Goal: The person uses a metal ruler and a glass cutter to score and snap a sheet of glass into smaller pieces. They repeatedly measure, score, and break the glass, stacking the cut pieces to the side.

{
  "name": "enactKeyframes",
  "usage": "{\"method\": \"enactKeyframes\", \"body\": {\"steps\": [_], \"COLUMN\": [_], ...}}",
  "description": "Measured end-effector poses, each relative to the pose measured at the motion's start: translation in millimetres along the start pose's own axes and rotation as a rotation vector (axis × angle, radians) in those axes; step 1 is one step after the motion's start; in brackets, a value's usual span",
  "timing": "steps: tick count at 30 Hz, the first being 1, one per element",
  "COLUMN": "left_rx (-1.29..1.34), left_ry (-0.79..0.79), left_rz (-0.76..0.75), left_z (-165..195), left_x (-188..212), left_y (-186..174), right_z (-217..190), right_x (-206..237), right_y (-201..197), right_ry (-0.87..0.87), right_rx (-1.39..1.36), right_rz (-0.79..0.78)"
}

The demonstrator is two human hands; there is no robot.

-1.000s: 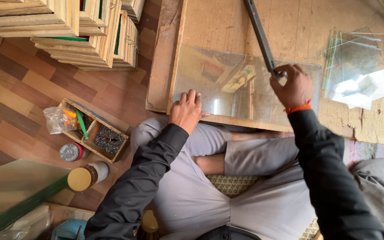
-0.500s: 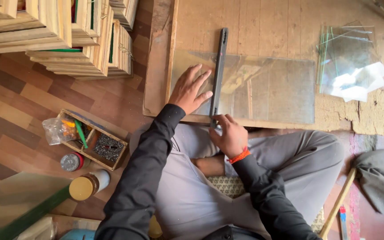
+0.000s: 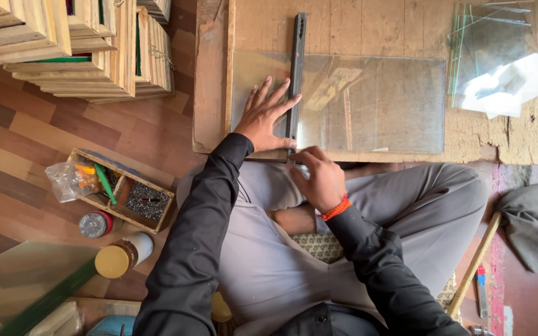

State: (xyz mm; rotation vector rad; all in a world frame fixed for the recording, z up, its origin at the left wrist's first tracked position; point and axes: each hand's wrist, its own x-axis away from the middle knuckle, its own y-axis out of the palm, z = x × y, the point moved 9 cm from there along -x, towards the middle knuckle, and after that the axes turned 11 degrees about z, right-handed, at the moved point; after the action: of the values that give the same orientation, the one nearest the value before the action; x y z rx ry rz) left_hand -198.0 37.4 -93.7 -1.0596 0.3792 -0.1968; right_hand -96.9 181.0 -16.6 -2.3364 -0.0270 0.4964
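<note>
A clear glass sheet (image 3: pixel 375 102) lies flat on a worn wooden board (image 3: pixel 368 28) in front of my crossed legs. A long dark straightedge (image 3: pixel 296 68) lies across the sheet's left part, running away from me. My left hand (image 3: pixel 264 118) presses flat on the glass, fingers spread, fingertips against the straightedge. My right hand (image 3: pixel 317 177) is closed at the near end of the straightedge, at the glass edge; whatever it pinches is hidden by the fingers.
Several smaller glass panes (image 3: pixel 493 56) lie stacked at the board's far right. Stacked wooden frames (image 3: pixel 76 50) stand at the upper left. A small wooden box of nails and bits (image 3: pixel 126 193), two jars (image 3: pixel 119 258), a grey cloth (image 3: pixel 533 224) and a wooden stick (image 3: pixel 474 264) sit on the floor.
The straightedge came down from my raised right hand onto the glass and now lies flat. My right hand dropped to the near glass edge; my left hand slid up against the straightedge.
</note>
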Motion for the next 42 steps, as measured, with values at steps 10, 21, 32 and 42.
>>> {"method": "enactKeyframes", "body": {"steps": [10,21,32,42], "left_rx": [-0.026,-0.029,0.007,-0.003], "left_ry": [-0.002,-0.024,-0.017,-0.024], "left_rz": [0.001,-0.011,0.018,-0.007], "left_z": [-1,1,6,1], "left_x": [3,2,1,0], "left_y": [4,3,-5,-1], "right_z": [51,20,13,50], "right_x": [8,10,-49,-166], "right_y": [-50,-41,-29,3], "right_ry": [0.530,0.280,0.047,-0.105], "right_rx": [-0.711,-0.371,-0.035,-0.098], "right_rz": [0.029,0.072,0.001,0.132]}}
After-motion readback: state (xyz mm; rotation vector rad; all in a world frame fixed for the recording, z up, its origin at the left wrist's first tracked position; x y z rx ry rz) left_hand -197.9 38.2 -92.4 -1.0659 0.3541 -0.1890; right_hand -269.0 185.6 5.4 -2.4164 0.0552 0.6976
